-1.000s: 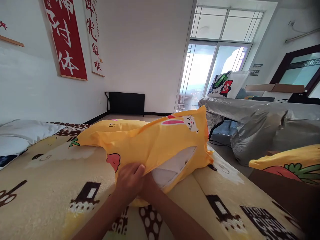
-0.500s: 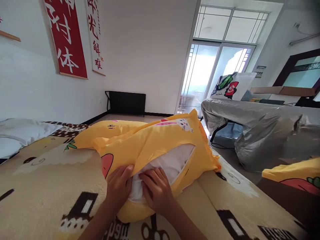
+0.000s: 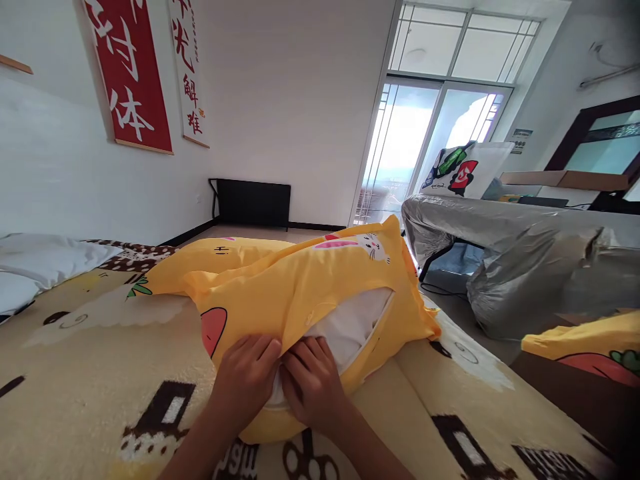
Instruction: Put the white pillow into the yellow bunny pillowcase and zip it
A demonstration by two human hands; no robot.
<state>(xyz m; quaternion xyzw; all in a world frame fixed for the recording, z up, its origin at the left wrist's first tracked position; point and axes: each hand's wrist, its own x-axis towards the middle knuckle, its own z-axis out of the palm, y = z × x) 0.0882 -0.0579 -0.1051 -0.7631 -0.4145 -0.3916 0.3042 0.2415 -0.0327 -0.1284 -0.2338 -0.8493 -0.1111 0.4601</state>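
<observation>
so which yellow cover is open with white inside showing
The front cover, with the rabbit face; the rear cover and far-right cover show no such gap.

Your left hand (image 3: 247, 371) grips the yellow pillowcase (image 3: 300, 297) by its opening. Your right hand (image 3: 317, 380) seemingly pinches the white filling (image 3: 346, 328).

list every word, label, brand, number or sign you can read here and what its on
"附体": red scroll, characters above cut off
"光解难": white scroll, top character cut off
"Hi": rear yellow pillow
Too small or blurred to read: white bag, wall notice, dark-framed glass panel, small side writing on the white scroll
Lettering on the blanket is too partial to read
</observation>
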